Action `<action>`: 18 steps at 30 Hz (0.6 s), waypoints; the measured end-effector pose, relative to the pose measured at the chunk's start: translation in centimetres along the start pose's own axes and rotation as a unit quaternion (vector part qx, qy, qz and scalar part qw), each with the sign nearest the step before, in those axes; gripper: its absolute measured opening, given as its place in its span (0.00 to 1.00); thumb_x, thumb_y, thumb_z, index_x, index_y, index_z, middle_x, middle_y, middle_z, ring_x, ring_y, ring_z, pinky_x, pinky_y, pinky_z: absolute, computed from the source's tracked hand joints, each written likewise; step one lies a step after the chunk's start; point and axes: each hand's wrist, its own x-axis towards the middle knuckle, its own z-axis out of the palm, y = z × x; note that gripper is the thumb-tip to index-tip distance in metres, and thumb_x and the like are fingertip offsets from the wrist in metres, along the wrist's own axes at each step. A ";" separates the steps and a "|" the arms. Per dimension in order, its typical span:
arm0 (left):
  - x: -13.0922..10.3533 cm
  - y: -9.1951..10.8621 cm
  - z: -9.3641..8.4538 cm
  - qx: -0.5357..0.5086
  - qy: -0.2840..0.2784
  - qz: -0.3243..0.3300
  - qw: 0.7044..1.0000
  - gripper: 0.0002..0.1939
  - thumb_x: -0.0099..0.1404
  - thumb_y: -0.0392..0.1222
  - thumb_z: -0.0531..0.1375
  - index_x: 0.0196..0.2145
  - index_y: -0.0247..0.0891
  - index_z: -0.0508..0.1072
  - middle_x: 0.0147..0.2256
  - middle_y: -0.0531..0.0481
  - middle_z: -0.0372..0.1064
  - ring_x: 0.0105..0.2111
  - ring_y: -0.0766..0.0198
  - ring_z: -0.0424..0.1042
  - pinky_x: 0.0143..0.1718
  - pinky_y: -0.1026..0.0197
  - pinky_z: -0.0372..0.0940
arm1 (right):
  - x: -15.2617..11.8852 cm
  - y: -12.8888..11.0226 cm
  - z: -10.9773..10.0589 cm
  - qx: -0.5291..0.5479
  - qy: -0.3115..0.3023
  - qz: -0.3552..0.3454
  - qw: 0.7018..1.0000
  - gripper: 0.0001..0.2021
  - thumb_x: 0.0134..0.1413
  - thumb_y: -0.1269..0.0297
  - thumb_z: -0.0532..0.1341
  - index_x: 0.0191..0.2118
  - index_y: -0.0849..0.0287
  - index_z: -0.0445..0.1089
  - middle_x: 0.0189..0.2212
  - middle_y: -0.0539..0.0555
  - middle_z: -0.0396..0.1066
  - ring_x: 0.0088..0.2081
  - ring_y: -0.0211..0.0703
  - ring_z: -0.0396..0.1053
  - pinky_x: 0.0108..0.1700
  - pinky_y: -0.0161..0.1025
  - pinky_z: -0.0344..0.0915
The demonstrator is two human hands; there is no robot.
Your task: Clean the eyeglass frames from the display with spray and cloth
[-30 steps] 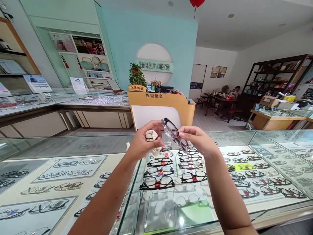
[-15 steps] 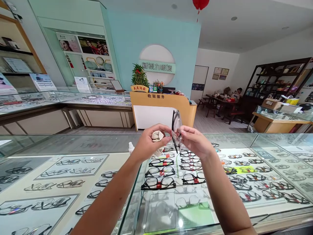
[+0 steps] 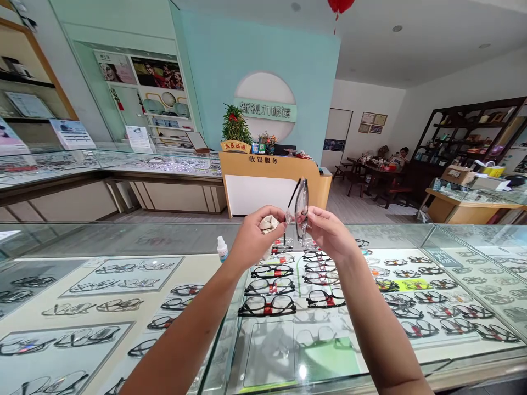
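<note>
Above the glass counter, a pair of eyeglasses is held upright and nearly edge-on, its dark temples folded out toward the left. My right hand is closed, pinching the frame from the right side between thumb and fingers. My left hand is closed around a crumpled cream cloth. Its thumb and fingertips meet beside the temples, near a small clear part; whether they grip it I cannot tell. Left of that hand, a small white dropper bottle with a blue label stands on the counter.
Under the glass top lie rows of eyeglasses, many with red tags. Behind the counter is a wooden cashier desk with a plant. A person sits at a dark table, far right.
The eyeglasses have turned slightly and shifted right, and their temples now show on the left. My left fingertips have drawn back a little from the lens. The bottle shows more fully.
</note>
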 end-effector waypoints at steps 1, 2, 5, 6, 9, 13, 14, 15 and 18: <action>0.1 -0.2 -0.2 -0.003 0.018 -0.013 1.000 0.09 0.63 0.48 0.66 0.37 0.40 0.79 0.35 0.51 0.76 0.31 0.63 0.69 0.31 0.62 0.64 | 0.0 -0.1 -0.2 -0.006 0.007 -0.002 1.000 0.13 0.54 0.52 0.76 0.33 0.56 0.80 0.36 0.54 0.75 0.40 0.44 0.68 0.44 0.40 0.65; 0.3 -0.3 -0.4 -0.005 0.041 -0.026 0.999 0.09 0.63 0.48 0.66 0.36 0.40 0.79 0.33 0.52 0.74 0.28 0.65 0.66 0.29 0.63 0.61 | 0.1 -0.2 -0.5 -0.012 0.013 -0.005 1.000 0.13 0.54 0.52 0.76 0.33 0.56 0.80 0.36 0.53 0.75 0.40 0.44 0.68 0.44 0.40 0.65; 0.8 -0.8 -1.3 0.005 0.122 -0.043 0.992 0.10 0.63 0.49 0.66 0.36 0.40 0.81 0.28 0.53 0.71 0.25 0.67 0.60 0.25 0.63 0.55 | 0.1 -0.6 -1.4 -0.036 0.017 -0.002 0.999 0.13 0.54 0.52 0.75 0.32 0.56 0.80 0.34 0.52 0.74 0.41 0.45 0.69 0.46 0.41 0.63; 0.9 -0.9 -1.7 0.012 0.147 -0.039 0.988 0.10 0.63 0.49 0.66 0.36 0.40 0.81 0.28 0.53 0.71 0.25 0.66 0.61 0.25 0.62 0.55 | 0.0 -0.7 -1.6 -0.048 0.015 0.003 0.999 0.13 0.54 0.52 0.75 0.32 0.56 0.80 0.33 0.52 0.74 0.41 0.45 0.69 0.47 0.42 0.63; 1.1 -1.1 -2.9 0.035 0.206 -0.012 0.978 0.09 0.64 0.49 0.67 0.37 0.41 0.83 0.29 0.52 0.74 0.27 0.65 0.64 0.27 0.61 0.58 | -0.1 -1.0 -2.1 -0.086 0.009 0.022 0.996 0.14 0.54 0.51 0.75 0.31 0.57 0.80 0.33 0.52 0.75 0.41 0.44 0.70 0.48 0.42 0.61; 1.3 -1.6 -3.8 0.054 0.248 0.011 0.967 0.10 0.63 0.50 0.69 0.38 0.43 0.82 0.33 0.51 0.76 0.29 0.63 0.67 0.29 0.60 0.61 | -0.1 -1.0 -2.0 -0.112 -0.002 0.033 0.993 0.15 0.54 0.50 0.75 0.31 0.57 0.80 0.33 0.52 0.76 0.40 0.43 0.70 0.48 0.41 0.62; 1.4 -1.7 -3.9 0.057 0.250 0.013 0.966 0.11 0.64 0.51 0.69 0.38 0.42 0.81 0.33 0.51 0.76 0.29 0.63 0.68 0.30 0.60 0.62 | -0.1 -0.9 -1.9 -0.111 -0.003 0.030 0.993 0.15 0.54 0.50 0.75 0.31 0.57 0.80 0.32 0.52 0.76 0.41 0.44 0.71 0.49 0.42 0.62; 1.5 -1.9 -3.8 0.066 0.255 0.019 0.965 0.11 0.64 0.51 0.69 0.39 0.42 0.81 0.35 0.51 0.76 0.30 0.63 0.69 0.31 0.60 0.63 | -0.1 -0.9 -1.9 -0.104 -0.001 0.027 0.994 0.15 0.54 0.49 0.75 0.32 0.57 0.80 0.33 0.52 0.77 0.42 0.45 0.72 0.50 0.42 0.63; 1.5 -2.2 -3.1 0.134 0.328 0.092 0.931 0.16 0.63 0.49 0.72 0.45 0.42 0.78 0.43 0.47 0.75 0.40 0.59 0.73 0.43 0.57 0.69 | -0.1 -0.8 -1.8 -0.063 0.018 0.023 0.998 0.16 0.52 0.48 0.76 0.34 0.55 0.79 0.37 0.53 0.81 0.45 0.47 0.76 0.52 0.43 0.66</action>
